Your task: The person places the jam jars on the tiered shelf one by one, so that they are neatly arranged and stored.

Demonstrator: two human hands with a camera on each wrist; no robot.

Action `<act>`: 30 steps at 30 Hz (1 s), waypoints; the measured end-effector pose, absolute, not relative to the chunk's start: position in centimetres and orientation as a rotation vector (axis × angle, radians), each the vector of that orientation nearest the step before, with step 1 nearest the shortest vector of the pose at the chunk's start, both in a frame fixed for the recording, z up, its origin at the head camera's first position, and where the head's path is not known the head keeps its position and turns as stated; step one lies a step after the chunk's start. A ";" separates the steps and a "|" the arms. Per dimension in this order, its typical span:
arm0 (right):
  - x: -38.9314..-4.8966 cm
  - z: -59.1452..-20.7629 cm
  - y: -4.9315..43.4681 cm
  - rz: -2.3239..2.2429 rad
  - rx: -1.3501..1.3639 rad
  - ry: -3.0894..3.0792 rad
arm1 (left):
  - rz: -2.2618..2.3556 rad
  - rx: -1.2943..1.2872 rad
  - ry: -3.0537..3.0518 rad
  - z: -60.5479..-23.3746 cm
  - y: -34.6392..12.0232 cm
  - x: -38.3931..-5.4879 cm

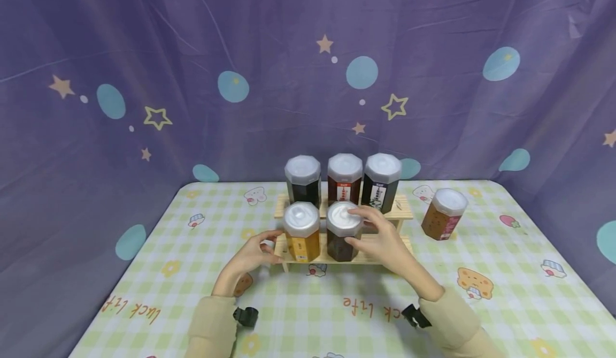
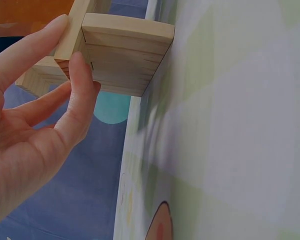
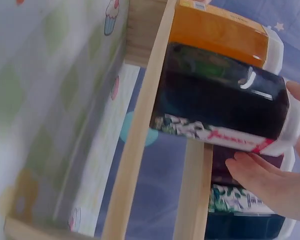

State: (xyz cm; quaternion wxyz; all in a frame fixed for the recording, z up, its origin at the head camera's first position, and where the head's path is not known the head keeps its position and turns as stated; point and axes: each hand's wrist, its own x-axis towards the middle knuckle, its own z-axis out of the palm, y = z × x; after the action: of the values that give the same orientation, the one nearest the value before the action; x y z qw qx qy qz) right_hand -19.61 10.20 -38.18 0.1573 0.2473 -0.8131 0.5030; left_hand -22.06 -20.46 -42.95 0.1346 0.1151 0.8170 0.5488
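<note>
A two-tier wooden rack (image 1: pixel 370 257) holds octagonal jars with white lids. At its left end, my left hand (image 1: pixel 255 253) pinches the lower shelf's edge; the left wrist view shows the fingers (image 2: pixel 80 75) around the wood. On that shelf stand an amber jar (image 1: pixel 301 245) and, to its right, a dark jar (image 1: pixel 340 246). My right hand (image 1: pixel 385 243) holds the dark jar from the right, a finger on its lid and the thumb by its side. In the right wrist view, this jar (image 3: pixel 220 95) rests on the shelf board, with a patterned label along its side.
On the upper tier stand a dark jar (image 1: pixel 303 191), a red-labelled jar (image 1: pixel 344 181) and another dark jar (image 1: pixel 380 192). A brown jar (image 1: pixel 440 221) stands alone on the checked tablecloth (image 1: pixel 308 315), right of the rack. A purple curtain (image 1: pixel 289 106) hangs behind.
</note>
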 end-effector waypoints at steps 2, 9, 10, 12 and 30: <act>-19.6 -38.1 10.7 1.460 0.722 -2.298 | 1.589 0.331 2.370 -43.0 -20.5 -22.1; -19.4 -37.8 12.5 1.412 0.708 -2.292 | 1.599 0.310 2.361 -43.1 -20.5 -22.2; -19.4 -37.8 12.7 1.401 0.702 -2.299 | 1.601 0.304 2.359 -43.1 -20.5 -22.2; -19.3 -37.7 13.1 1.388 0.688 -2.306 | 1.604 0.309 2.356 -43.1 -20.6 -22.1; -19.4 -37.7 17.5 1.146 0.557 -2.362 | 1.598 0.339 2.342 -42.8 -20.5 -22.0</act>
State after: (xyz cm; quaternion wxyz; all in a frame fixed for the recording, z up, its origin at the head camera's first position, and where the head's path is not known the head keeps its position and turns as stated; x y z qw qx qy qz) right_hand -19.37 17.46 -37.72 0.2269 0.2022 -0.8572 0.4158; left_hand -22.01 -20.48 -42.77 0.1425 0.1177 0.8118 0.5539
